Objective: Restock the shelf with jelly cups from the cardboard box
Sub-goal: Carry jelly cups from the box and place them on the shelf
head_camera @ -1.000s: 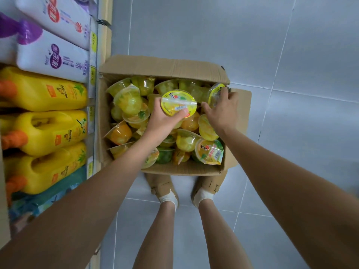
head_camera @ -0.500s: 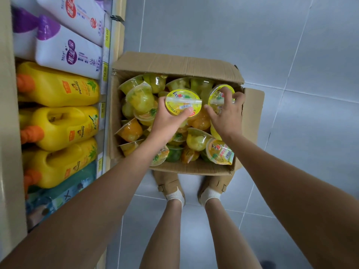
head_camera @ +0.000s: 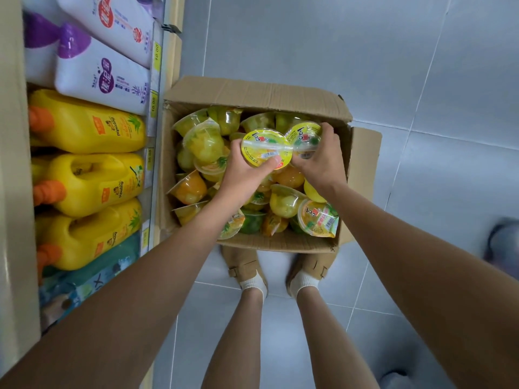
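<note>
Honestly the risk here is 2 cups lifted at once over the cardboard box (head_camera: 252, 94): their lids are touching, so a bump or a shallow pinch could drop 1 back in. Left hand (head_camera: 244, 175) is closed around a yellow-lidded jelly cup (head_camera: 264, 148) above the box's middle. Right hand (head_camera: 323, 161) clamps a second cup (head_camera: 304, 137) just right of it.
</note>
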Tool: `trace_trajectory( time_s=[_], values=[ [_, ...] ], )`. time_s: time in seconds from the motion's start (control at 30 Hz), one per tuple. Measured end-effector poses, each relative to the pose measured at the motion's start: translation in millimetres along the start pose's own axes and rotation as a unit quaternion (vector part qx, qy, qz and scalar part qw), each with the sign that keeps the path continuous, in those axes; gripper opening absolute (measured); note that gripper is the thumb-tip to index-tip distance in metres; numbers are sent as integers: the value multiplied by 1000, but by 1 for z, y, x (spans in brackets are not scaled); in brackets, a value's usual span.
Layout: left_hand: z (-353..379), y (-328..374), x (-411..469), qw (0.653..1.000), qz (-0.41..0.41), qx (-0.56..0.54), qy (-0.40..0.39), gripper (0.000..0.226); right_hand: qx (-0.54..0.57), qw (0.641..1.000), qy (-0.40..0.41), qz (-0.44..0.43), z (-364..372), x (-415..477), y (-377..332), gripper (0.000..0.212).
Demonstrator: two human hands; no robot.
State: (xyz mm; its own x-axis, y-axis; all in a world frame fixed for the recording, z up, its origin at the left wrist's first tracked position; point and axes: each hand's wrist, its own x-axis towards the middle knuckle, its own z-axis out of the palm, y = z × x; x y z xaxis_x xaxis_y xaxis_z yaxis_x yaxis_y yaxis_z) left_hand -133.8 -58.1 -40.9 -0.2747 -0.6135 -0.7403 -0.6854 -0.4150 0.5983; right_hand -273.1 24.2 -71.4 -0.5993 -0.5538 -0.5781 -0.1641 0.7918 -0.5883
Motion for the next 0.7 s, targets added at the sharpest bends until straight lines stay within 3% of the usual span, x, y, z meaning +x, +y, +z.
trace_trajectory(
  time_s=[0.33, 0.47, 0.7],
  values=[
    [-22, 23, -24, 996, -49, -66, 29, 60, 80, 997, -20, 5, -37, -27, -19, 59],
    [-38, 47, -64, 987, -55, -148, 2, 51, 142, 988, -60, 15, -68, -61, -39, 63],
    [-54, 115, -170, 978, -45, -203, -12, 84, 226, 967, -111, 46, -141, -140, -93, 66]
  ],
)
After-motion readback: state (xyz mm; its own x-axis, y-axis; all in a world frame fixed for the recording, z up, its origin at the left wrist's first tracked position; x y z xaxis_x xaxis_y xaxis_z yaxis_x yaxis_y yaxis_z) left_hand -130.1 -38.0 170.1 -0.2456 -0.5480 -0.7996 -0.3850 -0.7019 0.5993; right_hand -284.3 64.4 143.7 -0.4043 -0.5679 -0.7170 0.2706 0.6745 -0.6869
